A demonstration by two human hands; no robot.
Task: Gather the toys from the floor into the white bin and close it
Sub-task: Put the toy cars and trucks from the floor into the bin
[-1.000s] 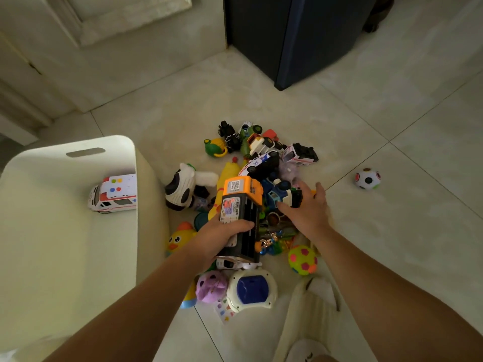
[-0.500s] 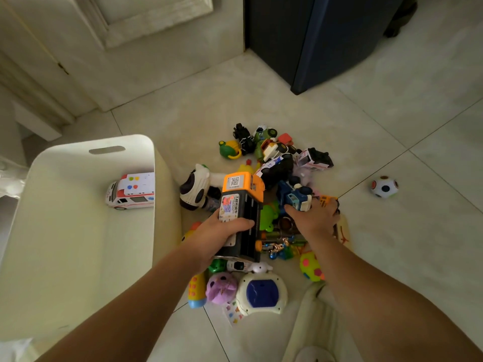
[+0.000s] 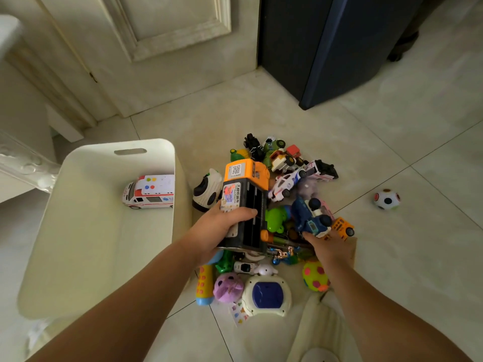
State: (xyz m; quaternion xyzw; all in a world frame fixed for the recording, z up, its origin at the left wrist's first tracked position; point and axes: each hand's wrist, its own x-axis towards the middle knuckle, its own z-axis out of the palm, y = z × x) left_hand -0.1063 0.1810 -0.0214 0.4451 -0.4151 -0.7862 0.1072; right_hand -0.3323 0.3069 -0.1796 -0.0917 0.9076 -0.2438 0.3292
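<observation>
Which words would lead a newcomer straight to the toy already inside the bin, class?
Find the white bin left of the toy pile. On its floor, by the right wall, lies a white ambulance. It has red stripes and coloured roof dots, and it alone is inside.

Expect dim, soft indoor light, greenish cast. Brightest patch: floor (image 3: 431,105) upper right, mild sheen there. Shadows faint, diffuse. Toys (image 3: 285,178) at centre sharp. Door (image 3: 170,35) lines bow toward edges of your view; left edge slightly smeared.
</observation>
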